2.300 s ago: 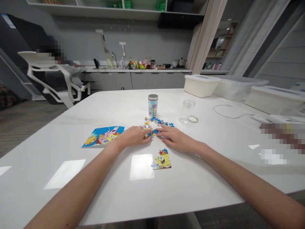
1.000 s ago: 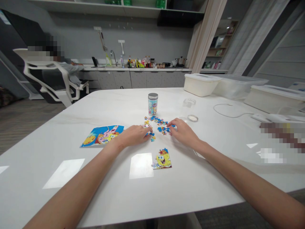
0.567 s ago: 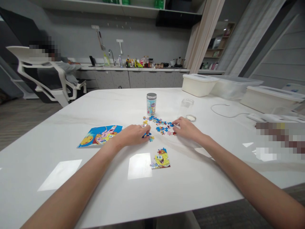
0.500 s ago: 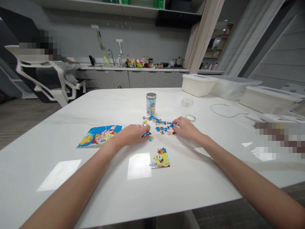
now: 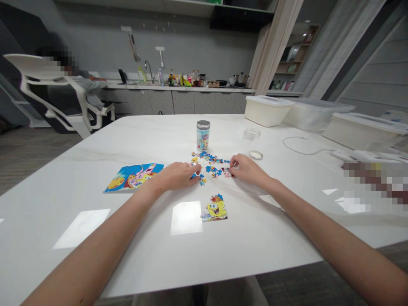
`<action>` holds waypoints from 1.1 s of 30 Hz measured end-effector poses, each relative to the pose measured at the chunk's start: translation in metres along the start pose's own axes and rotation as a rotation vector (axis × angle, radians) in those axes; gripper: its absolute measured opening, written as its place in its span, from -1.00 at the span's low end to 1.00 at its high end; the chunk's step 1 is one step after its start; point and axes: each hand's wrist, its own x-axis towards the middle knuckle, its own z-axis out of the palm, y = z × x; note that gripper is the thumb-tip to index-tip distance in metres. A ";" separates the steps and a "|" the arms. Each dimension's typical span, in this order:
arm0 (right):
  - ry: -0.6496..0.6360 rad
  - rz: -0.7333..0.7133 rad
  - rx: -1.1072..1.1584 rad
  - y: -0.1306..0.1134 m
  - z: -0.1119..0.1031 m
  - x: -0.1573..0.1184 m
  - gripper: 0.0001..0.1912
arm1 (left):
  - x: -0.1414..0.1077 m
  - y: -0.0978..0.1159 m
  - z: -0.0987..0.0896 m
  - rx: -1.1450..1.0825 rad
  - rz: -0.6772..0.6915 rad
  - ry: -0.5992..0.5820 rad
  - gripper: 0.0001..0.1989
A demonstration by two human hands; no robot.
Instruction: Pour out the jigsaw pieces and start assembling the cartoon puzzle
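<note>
A scatter of small loose puzzle pieces (image 5: pixel 213 164), mostly blue, lies mid-table. My left hand (image 5: pixel 177 175) rests palm down at the scatter's left edge, its fingertips touching a few pieces. On the right edge, my right hand (image 5: pixel 247 169) has its thumb and forefinger pinched on one piece. An assembled patch with a yellow cartoon figure (image 5: pixel 216 208) lies nearer to me, apart from both hands. A printed reference picture (image 5: pixel 135 176) lies flat, left of my left hand. A small lidded puzzle jar (image 5: pixel 203 136) stands upright behind the pieces.
The white table (image 5: pixel 95 144) also holds a round ring lid (image 5: pixel 256 154), a clear cup (image 5: pixel 251 133), a thin cable (image 5: pixel 298 144) and three plastic bins (image 5: pixel 269 109) at the back right. A person sits in a white chair (image 5: pixel 54 93) beyond the far left corner.
My right hand moved from the pile's centre out to its right edge and closed its fingertips on a piece. The left hand stayed put. The pile spread a little.
</note>
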 end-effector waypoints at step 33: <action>-0.026 0.034 -0.066 0.004 -0.005 0.000 -0.82 | -0.018 -0.039 -0.006 0.023 -0.133 -0.020 -0.51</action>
